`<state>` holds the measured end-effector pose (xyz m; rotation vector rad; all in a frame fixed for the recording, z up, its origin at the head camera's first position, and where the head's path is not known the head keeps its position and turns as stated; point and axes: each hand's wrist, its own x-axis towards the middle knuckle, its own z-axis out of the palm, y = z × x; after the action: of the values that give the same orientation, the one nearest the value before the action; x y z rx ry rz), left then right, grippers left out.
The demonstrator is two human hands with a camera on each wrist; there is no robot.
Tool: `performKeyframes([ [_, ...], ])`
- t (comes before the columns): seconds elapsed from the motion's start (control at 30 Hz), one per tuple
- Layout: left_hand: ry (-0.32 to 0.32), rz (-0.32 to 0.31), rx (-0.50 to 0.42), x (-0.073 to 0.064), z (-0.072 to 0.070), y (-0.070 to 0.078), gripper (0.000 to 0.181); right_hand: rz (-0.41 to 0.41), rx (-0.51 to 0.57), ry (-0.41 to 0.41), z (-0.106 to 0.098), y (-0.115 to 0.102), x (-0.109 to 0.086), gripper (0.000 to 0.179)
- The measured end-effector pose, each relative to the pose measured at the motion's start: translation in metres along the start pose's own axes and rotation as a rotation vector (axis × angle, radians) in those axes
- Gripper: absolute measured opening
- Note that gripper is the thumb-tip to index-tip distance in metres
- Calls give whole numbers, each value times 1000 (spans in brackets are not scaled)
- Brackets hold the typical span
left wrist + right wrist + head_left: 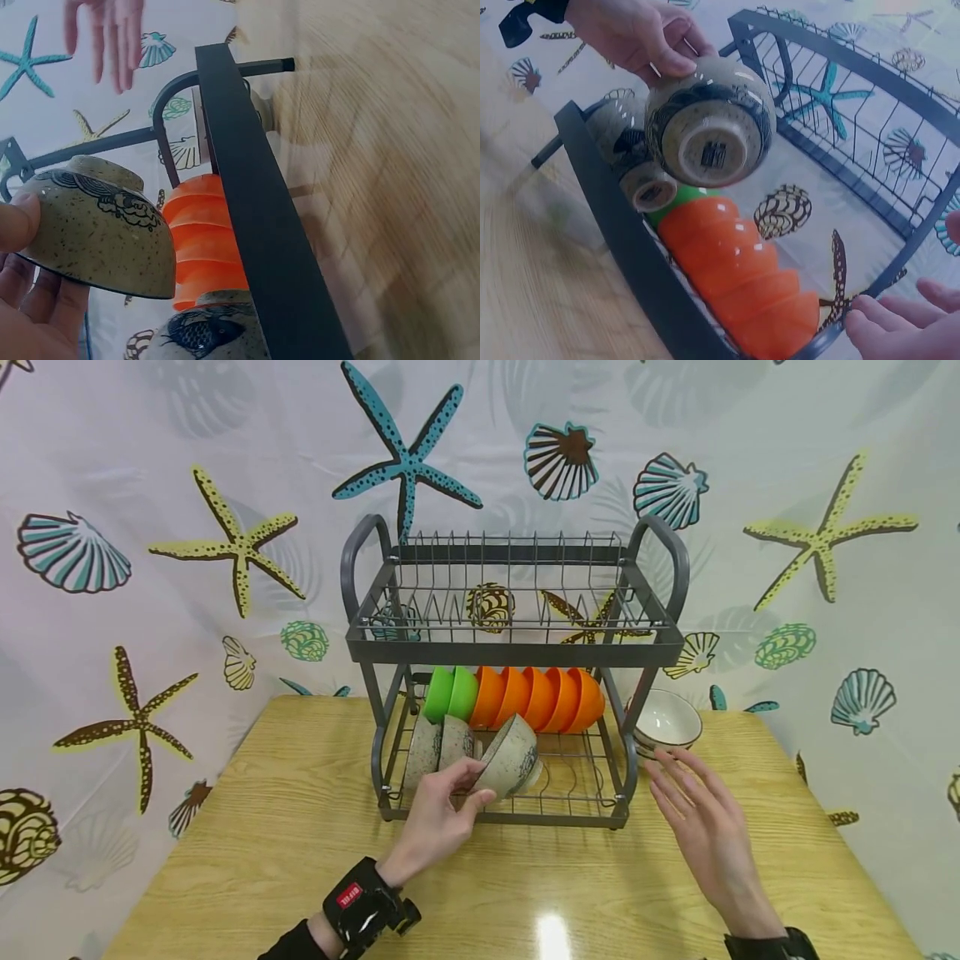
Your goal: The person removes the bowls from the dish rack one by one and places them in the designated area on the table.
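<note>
Pinched near the rim in the grip of the left hand: a speckled bowl, tilted, with its mouth toward the left and its base toward the lower right, at the front of the lower tier of a dark two-tier dish rack on a wooden tabletop. Just left of it, two standing speckled bowls; behind, a row of green bowls and orange bowls. Beside the rack's right end, fingers extended and nothing held, the right hand, near a dark-rimmed white bowl.

Main risk, by judgement: a slip or twist of the curved bowl, because of a pinch at one side only. Also possible: a chip from knocking the neighbouring speckled bowls or the rack's frame in so tight a space, or a nudge to the leaning orange row behind.

Hard to make out: any contact between the bowl's base and the wires. Partly hidden: the standing speckled bowls' lower edges, behind the left hand, and whatever lies under the white bowl. Cut off in the right wrist view: most of the right hand.
</note>
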<state>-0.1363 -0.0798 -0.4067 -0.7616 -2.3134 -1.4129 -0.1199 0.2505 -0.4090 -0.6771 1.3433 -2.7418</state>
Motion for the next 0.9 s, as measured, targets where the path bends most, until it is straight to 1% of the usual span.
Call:
performKeyframes([
  [0.1, -5, 138, 51, -1, 2, 1, 23, 63, 39, -84, 8, -2, 4, 45],
  [0.2, -15, 245, 84, -1, 5, 3, 23, 128, 42, -136, 16, -3, 9, 46],
  [0.33, -22, 368, 175, -1, 9, 6, 25, 187, 33, -178, 25, -2, 14, 47],
  [0.47, -40, 461, 253, -2, 12, 9, 23, 234, 49, -223, 30, 1, 17, 47],
  [0.6, -80, 521, 304, -4, 13, 13, 20, 275, -2, -249, 32, 2, 21, 47],
  [0.7, -118, 544, 355, -6, 12, 17, 20, 298, -71, -255, 34, 2, 23, 47],
  [0.83, -154, 573, 444, -8, 12, 20, 22, 325, -128, -264, 35, 2, 25, 45],
  [0.9, -166, 594, 496, -8, 12, 21, 23, 349, -164, -248, 35, 3, 26, 43],
])
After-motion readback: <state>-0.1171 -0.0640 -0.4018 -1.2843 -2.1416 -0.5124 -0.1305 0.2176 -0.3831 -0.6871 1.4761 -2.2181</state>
